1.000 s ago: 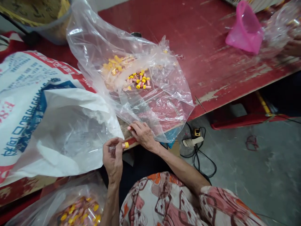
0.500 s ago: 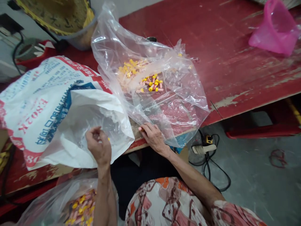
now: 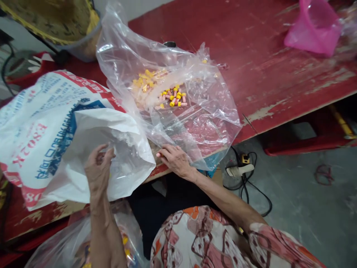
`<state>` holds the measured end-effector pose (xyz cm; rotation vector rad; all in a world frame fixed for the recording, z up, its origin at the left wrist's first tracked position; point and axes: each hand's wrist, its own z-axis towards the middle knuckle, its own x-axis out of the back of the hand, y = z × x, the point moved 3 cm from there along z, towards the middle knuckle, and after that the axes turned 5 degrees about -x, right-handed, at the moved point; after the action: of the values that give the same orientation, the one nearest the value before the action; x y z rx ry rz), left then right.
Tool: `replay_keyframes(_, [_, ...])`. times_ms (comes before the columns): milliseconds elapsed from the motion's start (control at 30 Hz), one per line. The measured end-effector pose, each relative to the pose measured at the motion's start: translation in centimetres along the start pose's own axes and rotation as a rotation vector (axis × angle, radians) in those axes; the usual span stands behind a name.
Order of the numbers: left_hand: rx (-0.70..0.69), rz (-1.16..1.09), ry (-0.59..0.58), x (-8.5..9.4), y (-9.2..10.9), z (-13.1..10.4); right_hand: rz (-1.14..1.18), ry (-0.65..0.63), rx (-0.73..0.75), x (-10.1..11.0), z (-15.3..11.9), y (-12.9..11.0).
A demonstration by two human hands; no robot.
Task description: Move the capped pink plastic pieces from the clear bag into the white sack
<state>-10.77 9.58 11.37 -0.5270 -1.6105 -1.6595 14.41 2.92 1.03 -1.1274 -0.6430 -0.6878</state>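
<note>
My left hand (image 3: 99,167) is over the mouth of a white printed sack (image 3: 67,149), its inside lined with clear plastic. Its fingers are curled in; whatever they may hold is too small and blurred to name. On the table edge rests my right hand (image 3: 175,160), closed on a small pink patterned piece (image 3: 158,155) that pokes out at the fingertips. Beyond it lies a large clear plastic bag (image 3: 206,126). Small pink patterned bottles with yellow caps (image 3: 174,96) sit in and on this bag, several of them loose near its opening.
Below my left forearm stands another clear bag (image 3: 69,242) of yellow and pink pieces. A pink plastic container (image 3: 312,33) is at the far right of the red table (image 3: 267,74). A basin (image 3: 86,48) stands back left. Black cables (image 3: 245,190) lie on the floor.
My left hand has shifted left and a little down over the sack's mouth. My right hand keeps its hold at the table edge. The whole view has shifted slightly.
</note>
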Motion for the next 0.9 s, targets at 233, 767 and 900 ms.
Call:
replay_keyframes(233, [-0.347,0.020,-0.436,-2.6,4.5,-4.4,-0.018,0.007,0.007,0.1,0.0,0.0])
replay_keyframes(767, [-0.827,0.192,-0.555,-8.4,8.2,-4.8,0.110,0.022,-0.059,0.0,-0.3,0.7])
replay_keyframes(900, [-0.793,0.236,-0.571,-9.3,7.5,-4.8,0.137,0.013,-0.088,-0.1,-0.3,1.0])
